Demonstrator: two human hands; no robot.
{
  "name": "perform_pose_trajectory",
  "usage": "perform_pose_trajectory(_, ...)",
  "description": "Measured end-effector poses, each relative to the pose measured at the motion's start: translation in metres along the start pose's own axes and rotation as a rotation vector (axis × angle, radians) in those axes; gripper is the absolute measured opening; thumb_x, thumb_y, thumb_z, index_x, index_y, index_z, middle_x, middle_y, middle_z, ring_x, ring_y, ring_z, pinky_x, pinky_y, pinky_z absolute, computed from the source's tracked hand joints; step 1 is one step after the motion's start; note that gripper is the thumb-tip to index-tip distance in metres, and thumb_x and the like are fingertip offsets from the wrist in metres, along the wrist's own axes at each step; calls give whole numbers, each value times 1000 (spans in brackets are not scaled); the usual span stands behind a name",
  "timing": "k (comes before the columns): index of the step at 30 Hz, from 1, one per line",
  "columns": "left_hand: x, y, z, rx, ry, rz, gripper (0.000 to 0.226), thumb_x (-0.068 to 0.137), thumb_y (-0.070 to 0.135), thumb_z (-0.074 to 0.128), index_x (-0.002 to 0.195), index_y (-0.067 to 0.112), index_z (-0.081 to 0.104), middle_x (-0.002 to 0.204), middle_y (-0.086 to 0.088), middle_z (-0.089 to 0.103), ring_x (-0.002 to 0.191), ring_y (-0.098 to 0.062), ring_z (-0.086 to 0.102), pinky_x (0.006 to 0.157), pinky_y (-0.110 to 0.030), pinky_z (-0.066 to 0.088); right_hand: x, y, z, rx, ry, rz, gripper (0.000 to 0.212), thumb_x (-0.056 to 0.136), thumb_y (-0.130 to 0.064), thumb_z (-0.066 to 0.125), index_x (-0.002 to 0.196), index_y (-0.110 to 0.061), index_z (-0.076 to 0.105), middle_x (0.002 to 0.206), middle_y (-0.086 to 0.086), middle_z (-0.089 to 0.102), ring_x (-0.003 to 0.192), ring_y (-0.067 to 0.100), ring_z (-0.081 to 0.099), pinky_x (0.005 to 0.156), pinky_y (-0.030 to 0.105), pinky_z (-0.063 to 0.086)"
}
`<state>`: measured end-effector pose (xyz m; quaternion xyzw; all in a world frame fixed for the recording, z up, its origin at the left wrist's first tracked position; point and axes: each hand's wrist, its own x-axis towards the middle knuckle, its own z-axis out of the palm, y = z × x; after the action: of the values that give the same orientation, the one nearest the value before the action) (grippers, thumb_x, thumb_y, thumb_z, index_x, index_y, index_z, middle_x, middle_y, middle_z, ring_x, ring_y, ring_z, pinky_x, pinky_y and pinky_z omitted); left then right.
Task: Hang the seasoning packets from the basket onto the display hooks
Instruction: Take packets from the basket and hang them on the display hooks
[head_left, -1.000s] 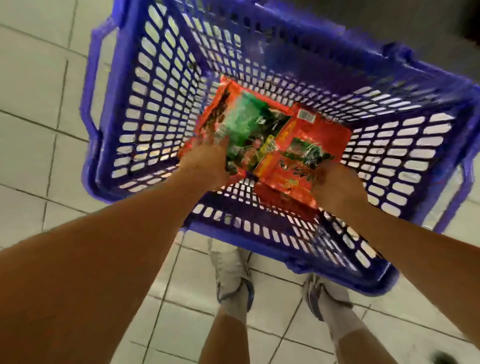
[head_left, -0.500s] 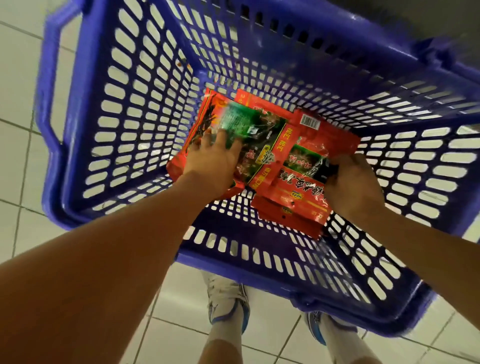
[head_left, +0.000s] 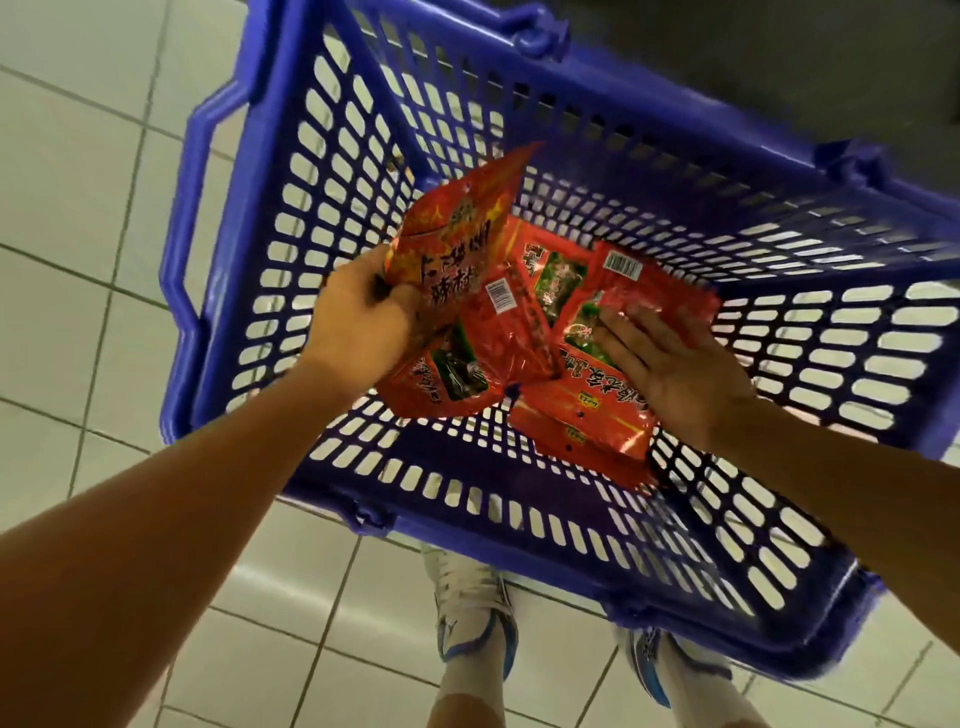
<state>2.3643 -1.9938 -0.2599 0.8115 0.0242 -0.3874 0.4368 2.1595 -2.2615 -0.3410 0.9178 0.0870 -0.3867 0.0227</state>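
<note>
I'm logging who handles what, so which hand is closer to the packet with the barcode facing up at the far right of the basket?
Right. The right hand lies open, its fingers on the barcode packet. The left hand is off to the packet's left, gripping a lifted red packet.

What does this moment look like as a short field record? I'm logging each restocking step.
container: blue basket on a white tiled floor
contents: red seasoning packets piled on the basket bottom
left hand: grips a raised packet by its edge, tilted above the pile
right hand: fingers straight, resting flat on the packets
display hooks: not in view
stage: picking packets, none hung yet
</note>
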Motion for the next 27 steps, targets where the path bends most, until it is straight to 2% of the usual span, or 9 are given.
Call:
perform_pose_trajectory(3, -9, 3, 5, -102, 56, -62, 40, 94, 10, 53, 80, 43, 70, 83, 12, 76, 77, -6, 73, 63, -23, 58, -6, 3, -9, 40, 29, -64, 104, 94, -43, 59, 158, -24, -22, 166, 4, -26, 156, 29, -10, 122, 51, -1)
perform_pose_trajectory(7, -23, 19, 0, -185, 89, -119, 34, 94, 6, 51, 84, 31, 72, 77, 11, 76, 66, -5, 72, 54, -17, 54, -27, 15, -56, 256, 34, -119, 72, 91, -44, 63, 156, -30, 34, 167, 0, 22, 155, 26, 17, 126, 51, 14)
perform_pose_trajectory(9, -33, 28, -7, -199, 88, -146, 28, 94, 9, 55, 88, 31, 72, 81, 9, 77, 72, -10, 74, 57, -22, 56, -42, 19, -82, 562, 170, -73, 49, 88, -27, 74, 135, -21, 64, 147, 4, 55, 139, 30, 48, 117, 50, 35)
perform_pose_trajectory(11, -45, 39, -14, -219, 89, -151, 31, 91, 10, 57, 83, 35, 74, 81, 9, 77, 73, -10, 74, 60, -23, 56, -57, 24, -107, 855, 292, 64, 26, 85, -14, 79, 110, -17, 76, 113, 8, 75, 105, 30, 70, 98, 45, 53)
perform_pose_trajectory(15, -77, 68, -23, -299, 104, -189, 31, 91, 6, 52, 96, 29, 72, 88, 10, 78, 79, -10, 75, 71, -31, 56, -89, 30, -160, 1426, 329, 276, 26, 86, -4, 77, 80, -30, 77, 65, -15, 70, 62, -3, 62, 69, 17, 54)
perform_pose_trajectory(18, -108, 101, -27, -412, 108, -232, 34, 89, 2, 49, 105, 23, 70, 93, 4, 79, 82, -18, 76, 71, -34, 55, -116, 25, -200, 1823, 362, 337, 32, 87, 8, 63, 78, -18, 80, 67, -8, 74, 60, 5, 69, 62, 22, 56)
perform_pose_trajectory(21, -148, 144, -30, -589, 96, -260, 36, 88, 4, 46, 112, 13, 71, 97, -10, 78, 88, -34, 74, 68, -36, 57, -152, 17, -247, 2065, 372, 315, 22, 67, -3, 66, 80, -16, 78, 72, 3, 74, 60, 20, 70, 66, 33, 58)
perform_pose_trajectory(25, -206, 207, -33, -894, -77, -281, 44, 91, 17, 39, 84, 21, 82, 89, -8, 79, 74, -26, 76, 60, -36, 61, -211, 12, -311, 2187, 355, 207, 45, 73, -23, 68, 116, -10, 69, 103, 16, 75, 87, 34, 73, 81, 49, 59)
perform_pose_trajectory(27, -235, 237, -42, -943, -97, -253, 43, 92, 20, 37, 100, 19, 79, 100, -12, 77, 85, -29, 75, 72, -43, 62, -246, 13, -347, 2170, 425, 186, 38, 78, -32, 69, 112, -15, 73, 109, 15, 75, 93, 34, 73, 81, 51, 60)
